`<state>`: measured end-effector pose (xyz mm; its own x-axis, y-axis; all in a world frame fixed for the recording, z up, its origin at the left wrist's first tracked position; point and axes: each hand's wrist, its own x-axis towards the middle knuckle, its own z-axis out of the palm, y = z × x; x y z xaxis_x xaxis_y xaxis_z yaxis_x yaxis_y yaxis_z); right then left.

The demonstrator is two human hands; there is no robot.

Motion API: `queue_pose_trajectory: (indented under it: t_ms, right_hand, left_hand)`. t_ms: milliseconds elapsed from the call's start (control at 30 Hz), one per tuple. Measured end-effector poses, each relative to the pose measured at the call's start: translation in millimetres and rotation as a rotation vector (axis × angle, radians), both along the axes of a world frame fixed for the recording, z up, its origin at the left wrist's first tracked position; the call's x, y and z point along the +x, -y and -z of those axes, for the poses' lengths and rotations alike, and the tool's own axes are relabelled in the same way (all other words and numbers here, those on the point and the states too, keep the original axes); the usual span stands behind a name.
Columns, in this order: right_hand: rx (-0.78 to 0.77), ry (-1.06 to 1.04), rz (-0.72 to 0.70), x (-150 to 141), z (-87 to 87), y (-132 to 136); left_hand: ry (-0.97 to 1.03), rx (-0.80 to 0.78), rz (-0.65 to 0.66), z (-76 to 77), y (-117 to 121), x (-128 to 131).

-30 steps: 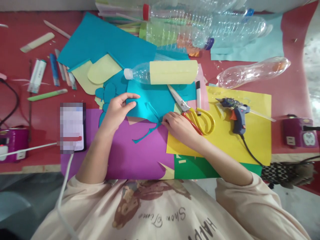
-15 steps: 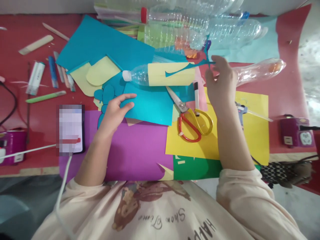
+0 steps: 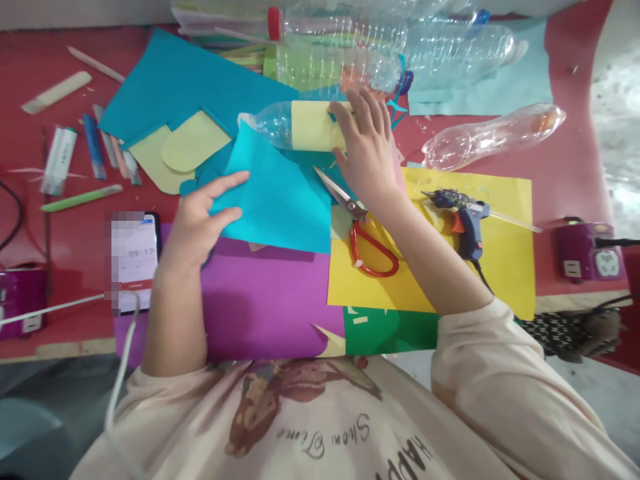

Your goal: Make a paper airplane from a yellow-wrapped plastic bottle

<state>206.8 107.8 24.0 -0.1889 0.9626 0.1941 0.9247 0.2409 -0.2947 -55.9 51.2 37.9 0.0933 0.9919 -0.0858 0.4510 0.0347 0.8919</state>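
My left hand (image 3: 193, 217) has thumb and forefinger at the left edge of a bright blue paper sheet (image 3: 285, 203), whose far left corner is raised. My right hand (image 3: 367, 150) lies across the right part of a clear plastic bottle (image 3: 275, 127) wrapped in pale yellow paper, fingers on the far side and thumb on the near side. The hand hides the bottle's base. Thin blue paper scraps (image 3: 399, 115) lie just beyond that hand. Scissors (image 3: 356, 210) with a red and a yellow handle rest below the bottle, partly under my right forearm.
A glue gun (image 3: 467, 223) lies on yellow paper (image 3: 510, 273) at right. Several clear bottles (image 3: 345, 33) line the back; another bottle (image 3: 495, 137) lies at right. Pale yellow cut pieces (image 3: 195, 143), markers (image 3: 94, 147) and a phone (image 3: 135, 260) are at left.
My right hand has let go of the blue scrap and moved left onto the wrapped bottle, which has shifted away from me. My left hand has taken the blue sheet and lifted its corner.
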Motion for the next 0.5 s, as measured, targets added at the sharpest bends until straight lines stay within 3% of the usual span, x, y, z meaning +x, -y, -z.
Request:
queue_pose_trajectory:
  t_ms: [133, 300, 500]
  right_hand:
    - [0.050, -0.037, -0.042, 2.1, -8.1, 22.2]
    - [-0.148, 0.065, -0.081, 2.0, 3.1, 68.4]
    - [-0.170, 0.135, -0.098, 6.4, 16.5, 84.6]
  left_hand:
    - [-0.020, 0.096, -0.129, -12.0, -0.8, -22.5]
    - [0.115, 0.326, -0.403, -13.4, -5.9, -33.4]
    - [0.131, 0.363, -0.471, -12.9, -10.5, -33.9]
